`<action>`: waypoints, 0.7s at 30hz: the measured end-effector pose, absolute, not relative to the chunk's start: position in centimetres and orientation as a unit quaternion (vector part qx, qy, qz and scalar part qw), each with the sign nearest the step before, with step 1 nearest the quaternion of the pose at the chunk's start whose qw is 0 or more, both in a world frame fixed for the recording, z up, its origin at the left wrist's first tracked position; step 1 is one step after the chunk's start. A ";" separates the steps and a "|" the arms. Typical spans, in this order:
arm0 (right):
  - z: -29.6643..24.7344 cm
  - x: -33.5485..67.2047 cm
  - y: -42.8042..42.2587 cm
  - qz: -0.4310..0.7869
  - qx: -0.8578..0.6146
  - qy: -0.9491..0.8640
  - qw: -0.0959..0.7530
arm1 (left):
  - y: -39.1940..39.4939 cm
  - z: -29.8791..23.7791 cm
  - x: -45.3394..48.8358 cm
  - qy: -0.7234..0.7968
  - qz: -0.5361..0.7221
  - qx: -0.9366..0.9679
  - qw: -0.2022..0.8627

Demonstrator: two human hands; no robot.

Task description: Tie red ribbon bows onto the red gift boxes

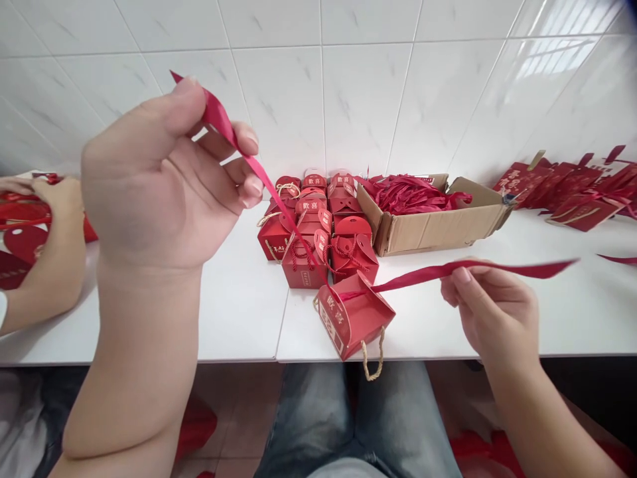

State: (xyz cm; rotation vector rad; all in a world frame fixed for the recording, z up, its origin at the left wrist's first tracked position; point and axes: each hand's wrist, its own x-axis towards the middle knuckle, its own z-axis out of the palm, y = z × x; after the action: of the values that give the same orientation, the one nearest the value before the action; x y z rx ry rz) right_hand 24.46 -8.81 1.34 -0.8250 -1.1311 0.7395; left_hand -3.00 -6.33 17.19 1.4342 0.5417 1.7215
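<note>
My left hand (164, 172) is raised high and pinches one end of a red ribbon (259, 169) between thumb and fingers. The ribbon runs down to a small red gift box (351, 318) with rope handles, which sits tilted at the table's near edge. From the box the other ribbon end stretches to the right, where my right hand (490, 309) pinches it just above the table. Both ribbon ends are pulled taut and apart.
Several finished red gift boxes (313, 226) are grouped behind it. An open cardboard carton (438, 229) holds red ribbons. Flat red box blanks (572, 189) lie at the far right. Another person's hand (52, 199) works on red pieces at the left. White tiled wall behind.
</note>
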 end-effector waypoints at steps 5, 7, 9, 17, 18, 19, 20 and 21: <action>4.9 23.7 -7.8 0.279 -0.324 -0.612 0.666 | -5.6 17.4 -2.5 0.221 0.647 0.598 0.417; 5.9 23.0 -7.7 0.278 -0.327 -0.634 0.643 | -5.3 17.3 -2.1 0.222 0.633 0.601 0.434; 6.8 22.5 -7.6 0.280 -0.340 -0.645 0.624 | -5.0 17.1 -1.7 0.215 0.621 0.605 0.448; 8.2 21.8 -7.0 0.291 -0.356 -0.624 0.632 | -4.9 16.8 0.4 0.272 0.565 0.607 0.489; 8.4 21.8 -6.9 0.296 -0.357 -0.622 0.631 | -4.9 16.8 0.4 0.277 0.563 0.607 0.489; 8.5 21.7 -6.8 0.304 -0.358 -0.620 0.629 | -4.8 16.9 0.4 0.282 0.562 0.606 0.487; 8.7 21.7 -6.7 0.315 -0.360 -0.616 0.626 | -4.8 16.9 0.4 0.290 0.560 0.607 0.483; 8.9 21.6 -6.5 0.329 -0.363 -0.612 0.621 | -4.6 16.9 0.3 0.296 0.560 0.610 0.477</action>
State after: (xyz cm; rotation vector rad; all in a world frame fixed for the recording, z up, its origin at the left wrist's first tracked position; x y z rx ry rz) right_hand 21.62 -6.53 8.90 -0.8338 -1.4065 0.7565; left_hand 0.35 -4.65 16.92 1.4893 0.7233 1.3674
